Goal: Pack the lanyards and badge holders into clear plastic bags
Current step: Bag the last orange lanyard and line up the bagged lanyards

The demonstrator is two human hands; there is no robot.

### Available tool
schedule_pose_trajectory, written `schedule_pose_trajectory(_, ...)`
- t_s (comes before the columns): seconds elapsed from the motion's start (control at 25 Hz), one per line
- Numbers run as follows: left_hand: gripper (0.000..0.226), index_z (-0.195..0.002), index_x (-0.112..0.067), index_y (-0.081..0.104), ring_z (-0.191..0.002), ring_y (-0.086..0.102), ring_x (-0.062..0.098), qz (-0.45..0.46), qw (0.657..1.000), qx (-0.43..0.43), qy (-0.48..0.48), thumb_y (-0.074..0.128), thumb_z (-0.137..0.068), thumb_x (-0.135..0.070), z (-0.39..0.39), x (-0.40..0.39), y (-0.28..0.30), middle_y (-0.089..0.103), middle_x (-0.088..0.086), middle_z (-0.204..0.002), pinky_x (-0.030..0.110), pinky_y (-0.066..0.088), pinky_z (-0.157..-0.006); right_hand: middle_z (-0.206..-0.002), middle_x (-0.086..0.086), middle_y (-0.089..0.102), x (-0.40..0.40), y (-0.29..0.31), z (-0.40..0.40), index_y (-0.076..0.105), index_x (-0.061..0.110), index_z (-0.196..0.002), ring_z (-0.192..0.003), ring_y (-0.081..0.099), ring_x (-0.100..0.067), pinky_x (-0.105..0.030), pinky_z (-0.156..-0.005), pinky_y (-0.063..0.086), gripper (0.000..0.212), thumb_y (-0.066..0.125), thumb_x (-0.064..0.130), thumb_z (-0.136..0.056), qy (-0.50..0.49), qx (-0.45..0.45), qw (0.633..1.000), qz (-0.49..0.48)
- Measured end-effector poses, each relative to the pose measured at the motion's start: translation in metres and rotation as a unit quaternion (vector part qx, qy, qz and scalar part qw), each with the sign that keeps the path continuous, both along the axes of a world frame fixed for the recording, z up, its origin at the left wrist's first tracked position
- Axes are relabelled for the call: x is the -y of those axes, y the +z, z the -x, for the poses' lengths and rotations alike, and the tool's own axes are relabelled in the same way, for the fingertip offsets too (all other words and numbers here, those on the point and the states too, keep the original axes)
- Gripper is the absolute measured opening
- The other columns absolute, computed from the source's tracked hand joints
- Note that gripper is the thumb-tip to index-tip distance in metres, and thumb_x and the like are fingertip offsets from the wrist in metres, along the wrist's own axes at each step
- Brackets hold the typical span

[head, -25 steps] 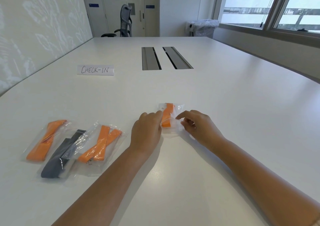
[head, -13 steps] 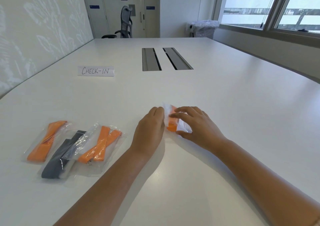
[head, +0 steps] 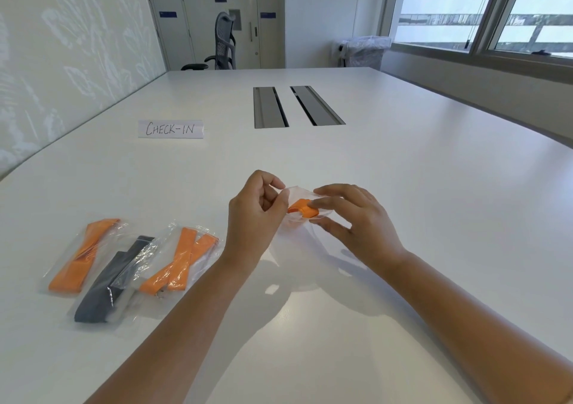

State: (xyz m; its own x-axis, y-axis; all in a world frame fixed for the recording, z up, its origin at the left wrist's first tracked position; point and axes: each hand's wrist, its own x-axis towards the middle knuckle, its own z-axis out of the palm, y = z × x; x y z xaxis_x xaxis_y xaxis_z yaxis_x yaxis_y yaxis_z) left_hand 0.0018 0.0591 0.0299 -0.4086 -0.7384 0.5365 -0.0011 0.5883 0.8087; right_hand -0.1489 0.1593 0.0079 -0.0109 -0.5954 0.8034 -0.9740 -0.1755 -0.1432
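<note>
Both hands are up just over the white table (head: 403, 202) with a small clear plastic bag (head: 294, 193) between them. Left hand (head: 255, 214) pinches the bag's edge with thumb and fingertips. Right hand (head: 356, 220) has fingers curled round the folded orange lanyard (head: 302, 210) inside it. Three packed bags (head: 124, 267) lie off left.

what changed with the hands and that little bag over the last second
The small bag with the orange lanyard lay flat on the table; now both hands have lifted it. The left hand pinches its edge and the right hand grips the folded lanyard through the plastic. The three packed bags and the check-in sign stayed put.
</note>
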Motion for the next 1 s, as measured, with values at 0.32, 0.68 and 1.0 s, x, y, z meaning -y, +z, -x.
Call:
schedule_pose_trajectory(0.32,0.05,-0.107,-0.022,0.06,-0.101,0.06,0.017,-0.095,0.987,0.067,-0.114,0.057,-0.068,-0.052,0.007,-0.003,-0.008,0.065,0.002,-0.108,0.018,0.046,-0.084,-0.083,0.006,0.058,-0.002,0.011,-0.013,0.072,0.009,-0.087,-0.077,0.056,-0.003,-0.014,-0.072,0.047,0.012,0.063,0.016,-0.085,0.042,0.194,0.978,0.066)
schedule_pose_trajectory(0.68,0.022,-0.074,-0.027,0.066,-0.061,0.064,-0.002,-0.167,0.976,0.014,-0.14,0.055,-0.073,-0.045,0.013,-0.009,-0.015,0.067,-0.016,-0.059,0.008,0.047,-0.06,-0.089,0.009,0.051,0.0,0.004,-0.009,0.068,0.024,-0.105,-0.086,0.052,0.002,-0.006,-0.071,0.041,0.03,0.057,0.043,-0.085,0.014,0.211,0.976,-0.051)
schedule_pose_trajectory(1.0,0.044,-0.083,-0.005,0.067,-0.064,0.063,0.015,-0.205,0.973,0.051,-0.098,0.046,-0.09,-0.043,0.019,-0.01,-0.023,0.066,0.008,-0.071,0.022,0.049,-0.064,-0.083,0.009,0.053,0.002,0.005,-0.012,0.072,0.017,-0.086,-0.08,0.053,-0.001,-0.006,-0.068,0.04,0.027,0.06,0.04,-0.08,0.037,0.287,0.955,-0.068)
